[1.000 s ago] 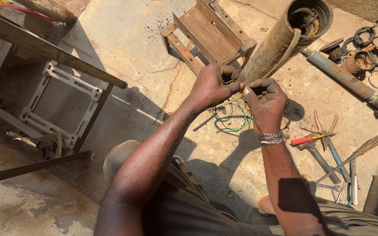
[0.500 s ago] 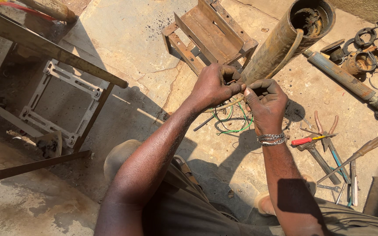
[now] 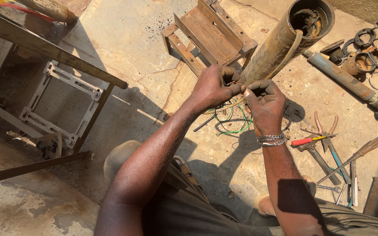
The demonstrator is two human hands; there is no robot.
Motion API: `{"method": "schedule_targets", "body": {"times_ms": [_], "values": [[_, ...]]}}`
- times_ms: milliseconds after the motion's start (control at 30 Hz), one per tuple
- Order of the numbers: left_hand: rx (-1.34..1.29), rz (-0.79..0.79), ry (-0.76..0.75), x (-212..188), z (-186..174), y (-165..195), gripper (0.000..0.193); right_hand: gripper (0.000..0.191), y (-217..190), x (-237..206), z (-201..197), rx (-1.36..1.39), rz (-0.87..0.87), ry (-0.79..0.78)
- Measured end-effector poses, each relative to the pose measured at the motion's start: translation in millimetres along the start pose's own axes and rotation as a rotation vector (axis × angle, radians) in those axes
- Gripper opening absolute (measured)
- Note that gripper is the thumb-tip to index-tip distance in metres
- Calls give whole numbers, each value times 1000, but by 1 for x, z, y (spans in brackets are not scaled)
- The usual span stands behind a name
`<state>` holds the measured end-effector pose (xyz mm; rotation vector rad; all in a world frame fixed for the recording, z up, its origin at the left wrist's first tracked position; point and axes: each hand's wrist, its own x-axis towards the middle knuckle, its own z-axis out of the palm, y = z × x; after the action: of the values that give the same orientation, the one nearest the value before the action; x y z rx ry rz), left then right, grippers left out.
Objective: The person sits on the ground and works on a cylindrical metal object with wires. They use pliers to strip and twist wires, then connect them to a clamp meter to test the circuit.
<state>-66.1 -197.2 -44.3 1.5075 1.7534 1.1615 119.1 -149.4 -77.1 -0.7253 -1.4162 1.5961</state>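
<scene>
Concrete floor (image 3: pixel 123 48) in sunlight, tools (image 3: pixel 329 148) and rusty pipe (image 3: pixel 276 43) around.

A pipe (image 3: pixel 281 43) lies between a stool (image 3: pixel 211 32) on its left and hand tools (image 3: pixel 329 148) on its right.

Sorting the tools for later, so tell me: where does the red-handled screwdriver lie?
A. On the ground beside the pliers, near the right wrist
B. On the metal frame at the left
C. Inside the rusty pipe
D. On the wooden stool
A: the red-handled screwdriver lies on the ground beside the pliers, just off the bracelet on the right hand.
</scene>
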Motion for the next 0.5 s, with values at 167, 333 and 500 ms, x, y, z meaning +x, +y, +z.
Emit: {"method": "schedule_targets", "body": {"times_ms": [167, 333, 500], "values": [[8, -22, -11, 0, 0, 1, 26, 13, 0, 0, 0, 9, 2, -16], [30, -37, -12, 0, -1, 3, 26, 13, -1, 1, 1, -5, 10, -11], [20, -52, -20, 0, 0, 2, 25, 14, -2, 0, 1, 2, 27, -13]]}}
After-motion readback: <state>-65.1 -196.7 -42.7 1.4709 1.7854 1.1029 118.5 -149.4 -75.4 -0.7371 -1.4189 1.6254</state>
